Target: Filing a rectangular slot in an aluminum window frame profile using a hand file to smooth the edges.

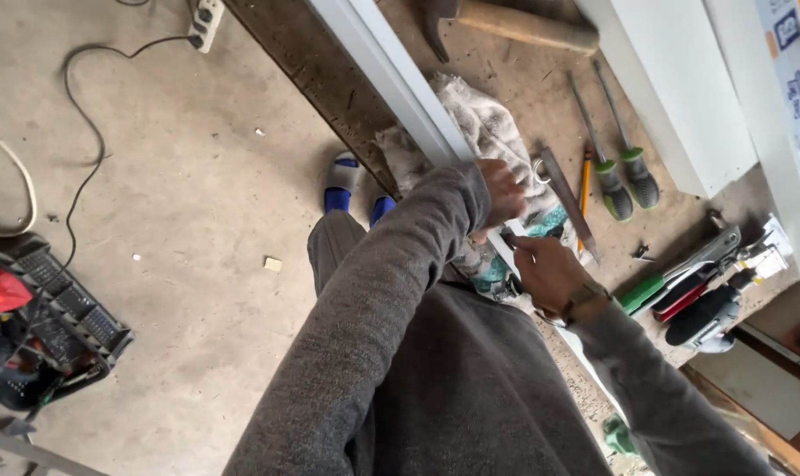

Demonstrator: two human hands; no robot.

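Note:
A long white metal profile (391, 79) lies along the edge of a worn wooden workbench (506, 79). My left hand (503, 192), in a grey sleeve, is closed over the profile where a dirty grey rag (484, 123) is bunched beside it. Just below, my right hand (548, 271), with a watch on the wrist, pinches the same profile with thumb and fingertips. What lies under the fingers is hidden. My feet in blue and white slippers (354, 187) stand on the concrete floor beside the bench.
On the bench lie a hammer (523, 26), two green-handled screwdrivers (627, 181), a pencil (583, 189), a flat file (566, 196), green-handled pliers (673, 273) and a white panel (673, 88). A black crate (61, 326), a cable and a power strip (206, 22) sit on the floor.

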